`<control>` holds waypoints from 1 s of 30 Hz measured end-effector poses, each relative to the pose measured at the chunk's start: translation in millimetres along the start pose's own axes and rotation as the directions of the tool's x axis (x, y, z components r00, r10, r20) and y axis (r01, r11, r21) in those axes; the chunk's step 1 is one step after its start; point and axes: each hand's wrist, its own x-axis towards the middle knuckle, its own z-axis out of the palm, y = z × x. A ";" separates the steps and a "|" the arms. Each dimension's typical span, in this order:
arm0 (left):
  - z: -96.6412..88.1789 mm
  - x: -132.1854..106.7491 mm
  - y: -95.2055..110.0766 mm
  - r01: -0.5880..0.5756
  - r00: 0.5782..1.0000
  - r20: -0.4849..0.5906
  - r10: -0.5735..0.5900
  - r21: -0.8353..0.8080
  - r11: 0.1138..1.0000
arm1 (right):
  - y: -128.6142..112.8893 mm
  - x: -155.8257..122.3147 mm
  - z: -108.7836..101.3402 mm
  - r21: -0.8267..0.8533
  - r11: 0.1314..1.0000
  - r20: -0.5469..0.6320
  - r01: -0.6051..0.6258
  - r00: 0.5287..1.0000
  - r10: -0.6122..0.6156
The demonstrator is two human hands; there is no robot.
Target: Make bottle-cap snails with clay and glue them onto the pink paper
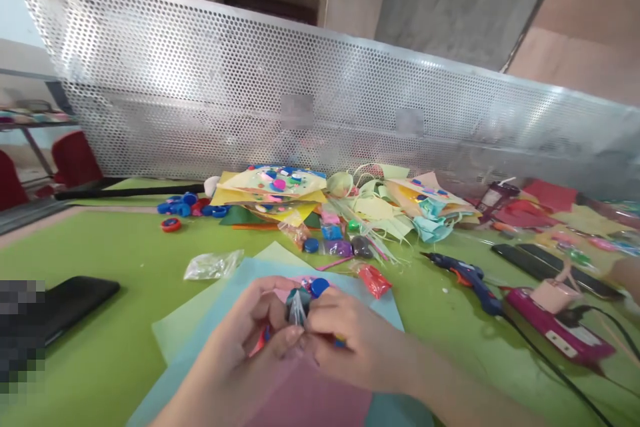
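Pinched a small clear packet (297, 312) between left hand (253, 327) and right hand (353, 337), with each grip nearly closed, above the pink sheet (313, 397). Appeared to be at the opening step; called next for steady opposing pressure. Pointed far at the tapered end, with long axis probably near-to-far, though partly hidden.

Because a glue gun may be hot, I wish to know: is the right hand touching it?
Apart. The head view plainly shows green tabletop between the right hand and the glue gun.
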 end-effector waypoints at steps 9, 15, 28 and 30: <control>-17.1 2.6 8.7 -0.197 0.969 -0.055 0.241 0.418 0.887 | 8.3 -3.6 0.7 0.014 0.994 -0.365 -0.106 0.925 0.104; -23.8 -5.0 16.7 -0.244 0.963 0.186 0.197 0.278 0.929 | 24.8 -5.2 -7.6 0.372 0.901 -0.154 -0.222 0.943 0.296; -32.8 1.3 14.2 -0.331 0.904 0.086 0.419 0.762 0.557 | 18.4 -1.0 -9.0 0.727 0.635 0.016 -0.261 0.931 0.365; -30.5 1.0 10.0 -0.341 0.876 0.080 0.475 0.801 0.493 | 18.2 -1.3 -9.1 0.727 0.624 0.024 -0.286 0.919 0.393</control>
